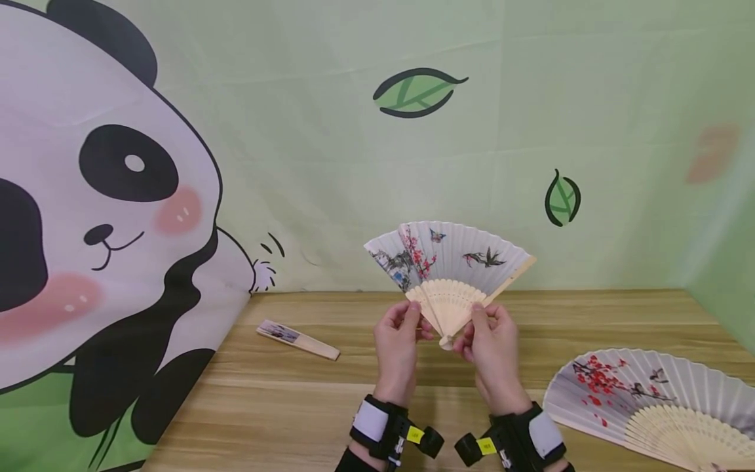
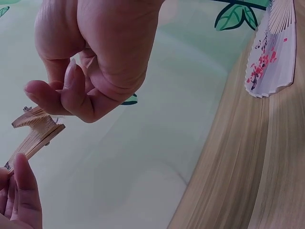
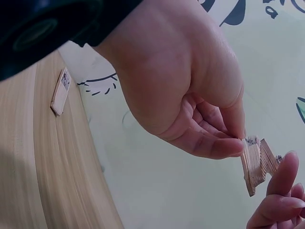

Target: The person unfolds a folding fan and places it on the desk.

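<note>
A folding fan [image 1: 454, 298] with pale wooden ribs and a white leaf printed with blossoms, a butterfly and a bird is spread and upright before me. My left hand [image 1: 396, 341] pinches its lower left ribs, thumb in front. The right hand [image 1: 494, 337] pinches the lower right edge the same way. Between the hands shows the pivot end of the fan. Both wrist views catch the ribs edge-on: the left wrist view has fingertips of both hands near the pivot, and the right wrist view has them near the same end.
A folded fan [image 1: 299, 339] lies on the wooden table [image 1: 265, 406] to the left. On the right rests a larger spread fan [image 1: 625, 387] with red blossoms, cut by the frame edge. Behind hangs a green backdrop [image 1: 295, 131] with a panda print.
</note>
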A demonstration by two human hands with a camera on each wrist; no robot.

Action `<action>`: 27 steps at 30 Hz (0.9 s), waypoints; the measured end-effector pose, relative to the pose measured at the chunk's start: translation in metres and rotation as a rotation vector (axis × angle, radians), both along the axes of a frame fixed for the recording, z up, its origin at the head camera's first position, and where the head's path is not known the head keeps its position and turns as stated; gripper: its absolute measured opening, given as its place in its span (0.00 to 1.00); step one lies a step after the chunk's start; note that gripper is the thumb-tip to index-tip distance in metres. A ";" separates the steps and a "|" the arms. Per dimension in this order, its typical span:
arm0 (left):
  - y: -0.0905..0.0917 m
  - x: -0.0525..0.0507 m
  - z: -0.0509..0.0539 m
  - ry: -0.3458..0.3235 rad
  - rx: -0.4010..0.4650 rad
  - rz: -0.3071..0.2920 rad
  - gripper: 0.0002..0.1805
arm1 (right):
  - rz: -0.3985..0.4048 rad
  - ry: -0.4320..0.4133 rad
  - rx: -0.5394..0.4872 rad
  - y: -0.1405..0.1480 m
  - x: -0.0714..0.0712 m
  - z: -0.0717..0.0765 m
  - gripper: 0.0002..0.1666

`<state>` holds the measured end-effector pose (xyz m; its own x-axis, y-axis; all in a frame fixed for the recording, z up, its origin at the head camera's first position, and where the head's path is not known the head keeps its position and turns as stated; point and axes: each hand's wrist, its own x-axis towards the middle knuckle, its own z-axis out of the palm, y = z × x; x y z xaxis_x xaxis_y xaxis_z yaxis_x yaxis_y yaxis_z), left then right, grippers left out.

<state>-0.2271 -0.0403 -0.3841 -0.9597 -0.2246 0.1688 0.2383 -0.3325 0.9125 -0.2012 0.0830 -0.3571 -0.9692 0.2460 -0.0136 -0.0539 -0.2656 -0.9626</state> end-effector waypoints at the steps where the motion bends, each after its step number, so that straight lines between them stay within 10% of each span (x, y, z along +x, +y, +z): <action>1: 0.000 0.000 0.001 -0.001 0.002 -0.001 0.12 | 0.000 0.003 -0.002 0.000 0.000 0.000 0.13; 27: 0.002 -0.002 0.001 -0.005 0.039 -0.009 0.11 | -0.019 0.057 -0.076 -0.002 0.000 -0.003 0.13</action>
<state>-0.2294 -0.0381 -0.3831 -0.9626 -0.2219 0.1554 0.2306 -0.3700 0.8999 -0.2016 0.0808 -0.3597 -0.9641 0.2646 0.0224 -0.1139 -0.3359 -0.9350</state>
